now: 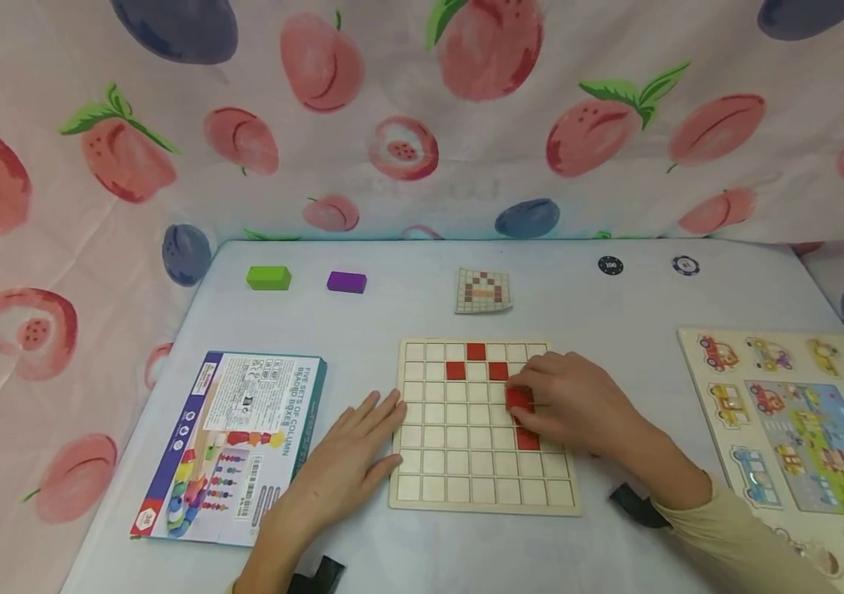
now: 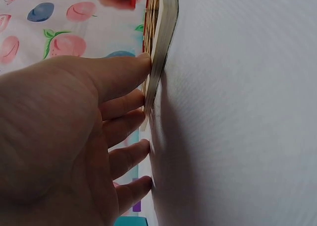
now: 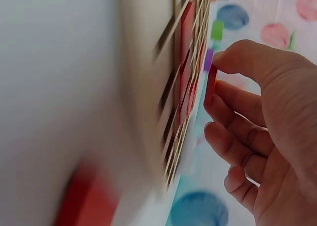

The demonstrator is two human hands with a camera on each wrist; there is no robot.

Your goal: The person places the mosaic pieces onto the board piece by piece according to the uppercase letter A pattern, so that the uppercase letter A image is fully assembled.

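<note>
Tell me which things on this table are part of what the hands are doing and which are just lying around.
In use:
square wooden grid board
red square tile, pinched by right hand
left hand, flat against the board's edge
small pattern card

Lying about:
green block
purple block
toy box
vehicle puzzle
two poker chips

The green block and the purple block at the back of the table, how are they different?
The green rectangular block is bright green; the purple rectangular block is violet. The green one looks a bit taller, the purple one flatter. The green one lies further left, the purple one nearer the small pattern card. Both lie flat on the white table, untouched by either hand.
</note>
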